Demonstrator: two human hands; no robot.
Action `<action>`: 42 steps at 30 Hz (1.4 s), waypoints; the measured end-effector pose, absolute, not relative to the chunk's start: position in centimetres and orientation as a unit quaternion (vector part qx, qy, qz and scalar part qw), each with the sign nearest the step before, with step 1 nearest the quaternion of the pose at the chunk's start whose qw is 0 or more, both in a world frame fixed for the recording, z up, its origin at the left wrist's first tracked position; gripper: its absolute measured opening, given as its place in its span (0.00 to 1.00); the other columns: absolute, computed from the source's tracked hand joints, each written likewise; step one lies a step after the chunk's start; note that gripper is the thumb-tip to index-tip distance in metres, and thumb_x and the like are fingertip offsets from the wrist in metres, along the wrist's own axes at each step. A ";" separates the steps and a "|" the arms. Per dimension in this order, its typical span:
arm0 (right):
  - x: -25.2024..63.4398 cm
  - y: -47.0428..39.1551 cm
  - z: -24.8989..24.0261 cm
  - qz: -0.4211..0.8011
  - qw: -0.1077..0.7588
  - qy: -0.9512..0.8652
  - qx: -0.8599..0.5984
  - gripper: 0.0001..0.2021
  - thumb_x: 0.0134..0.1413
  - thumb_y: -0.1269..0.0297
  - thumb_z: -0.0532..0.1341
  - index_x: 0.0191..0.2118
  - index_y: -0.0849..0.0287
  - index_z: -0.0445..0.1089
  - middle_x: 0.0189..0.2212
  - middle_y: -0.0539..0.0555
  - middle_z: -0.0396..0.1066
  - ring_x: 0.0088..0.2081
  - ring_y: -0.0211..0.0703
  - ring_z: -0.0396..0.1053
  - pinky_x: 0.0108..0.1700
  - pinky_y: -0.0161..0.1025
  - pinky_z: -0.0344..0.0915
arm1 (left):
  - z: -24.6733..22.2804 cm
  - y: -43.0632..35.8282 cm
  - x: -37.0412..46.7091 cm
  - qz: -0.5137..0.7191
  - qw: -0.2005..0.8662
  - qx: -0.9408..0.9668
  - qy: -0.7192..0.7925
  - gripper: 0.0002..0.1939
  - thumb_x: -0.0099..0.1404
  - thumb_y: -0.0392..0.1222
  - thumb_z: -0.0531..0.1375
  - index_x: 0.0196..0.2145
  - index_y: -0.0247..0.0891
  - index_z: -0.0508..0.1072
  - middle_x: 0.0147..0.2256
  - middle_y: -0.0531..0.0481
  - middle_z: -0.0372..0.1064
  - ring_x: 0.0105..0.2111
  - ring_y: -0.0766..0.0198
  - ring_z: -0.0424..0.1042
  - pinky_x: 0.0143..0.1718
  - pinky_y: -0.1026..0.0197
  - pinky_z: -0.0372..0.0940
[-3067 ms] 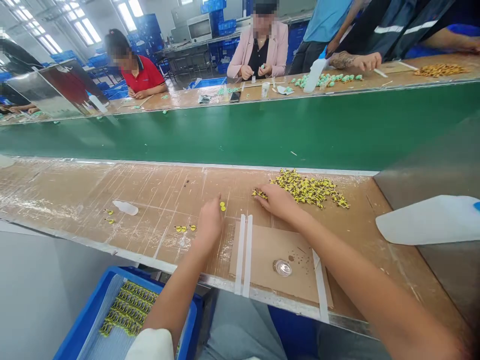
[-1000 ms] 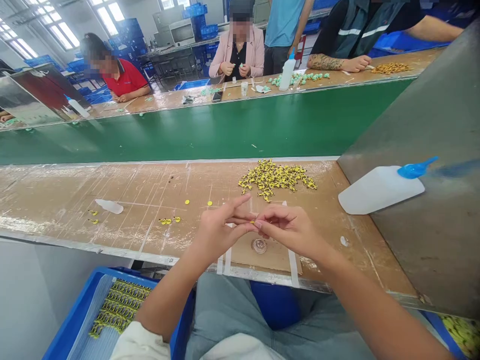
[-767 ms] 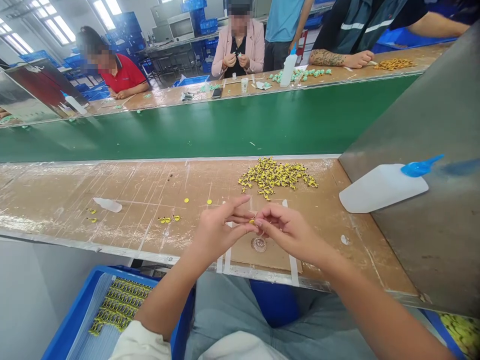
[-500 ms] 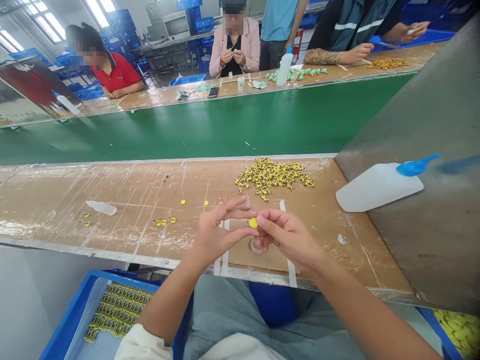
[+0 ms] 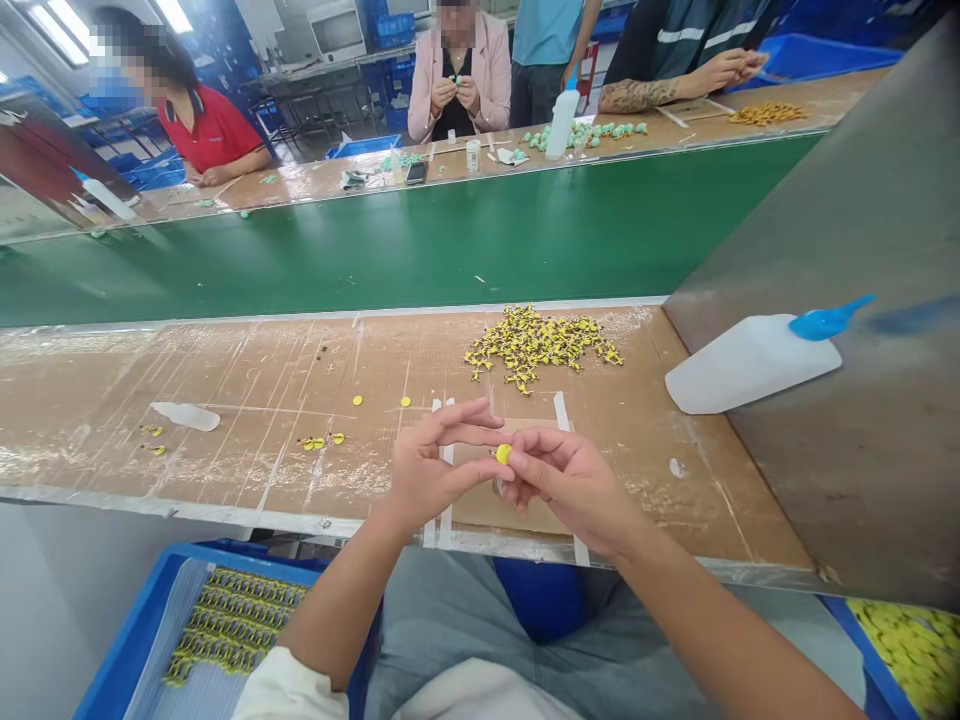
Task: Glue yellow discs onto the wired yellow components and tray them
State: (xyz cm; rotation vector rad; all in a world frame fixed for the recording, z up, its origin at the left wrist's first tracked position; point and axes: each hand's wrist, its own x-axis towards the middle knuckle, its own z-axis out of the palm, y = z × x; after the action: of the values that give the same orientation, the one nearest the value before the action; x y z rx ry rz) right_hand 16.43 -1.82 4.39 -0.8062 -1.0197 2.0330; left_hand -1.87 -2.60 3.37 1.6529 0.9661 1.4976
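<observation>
Compared with the earlier frame, the right hand (image 5: 568, 478) is off the pile, the left hand (image 5: 426, 462) is away from the bench surface, and the two now meet over the cardboard pad (image 5: 514, 517).

Well to the left of the hands and lower, the blue crate (image 5: 129, 632) holds yellow-and-black pieces (image 5: 241, 612) in rows on a pale liner, an order that probably keeps them from tangling. On the bench left of the left hand lie a small white bottle-like item (image 5: 186, 416) and a few loose pieces (image 5: 318, 443); nearer that hand, two loose discs (image 5: 406, 402) sit flat and apart, perhaps so each is easy to pick up.

The left hand's fingers reach rightward, thumb below, its grip narrow. Between the hands is a yellow disc (image 5: 503, 454), pinched at the tips with its face visible, presumably to keep it in sight; which hand bears it cannot be told. The right hand mirrors the left, thumb and forefinger closed at the disc, other fingers curled under. The yellow-and-black pile (image 5: 536, 343) lies just beyond the hands; farther right, the white bottle (image 5: 754, 367) tilts toward the metal panel (image 5: 847, 230).
</observation>
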 end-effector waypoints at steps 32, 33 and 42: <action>17.1 -3.4 3.5 0.783 0.336 -0.399 -0.338 0.14 0.49 0.55 0.73 0.31 0.60 0.74 0.24 0.51 0.74 0.25 0.37 0.73 0.29 0.33 0.72 | 2.0 -5.2 -1.7 0.663 0.461 0.460 0.369 0.35 0.48 0.40 0.76 0.53 0.45 0.73 0.35 0.49 0.82 0.40 0.56 0.81 0.52 0.53 0.71; 17.5 -3.5 3.2 0.767 0.345 -0.410 -0.354 0.14 0.48 0.55 0.73 0.31 0.60 0.75 0.24 0.52 0.75 0.26 0.39 0.74 0.29 0.35 0.73 | 1.7 -5.4 -1.9 0.675 0.467 0.433 0.372 0.34 0.49 0.39 0.76 0.53 0.46 0.73 0.35 0.50 0.82 0.39 0.57 0.81 0.50 0.54 0.72; 22.8 -2.7 -0.7 0.568 0.332 -0.538 -0.527 0.19 0.47 0.47 0.71 0.29 0.59 0.73 0.21 0.53 0.74 0.23 0.40 0.71 0.27 0.36 0.70 | -2.8 -6.7 -2.8 0.698 0.501 0.261 0.441 0.27 0.49 0.38 0.75 0.47 0.43 0.75 0.36 0.50 0.81 0.36 0.61 0.81 0.49 0.55 0.74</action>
State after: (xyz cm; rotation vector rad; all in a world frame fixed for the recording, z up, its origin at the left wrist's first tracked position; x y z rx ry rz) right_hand 22.78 -2.69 -0.73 -1.3781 -1.4055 1.4849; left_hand -2.76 -6.66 -2.80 0.6318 1.0652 1.6875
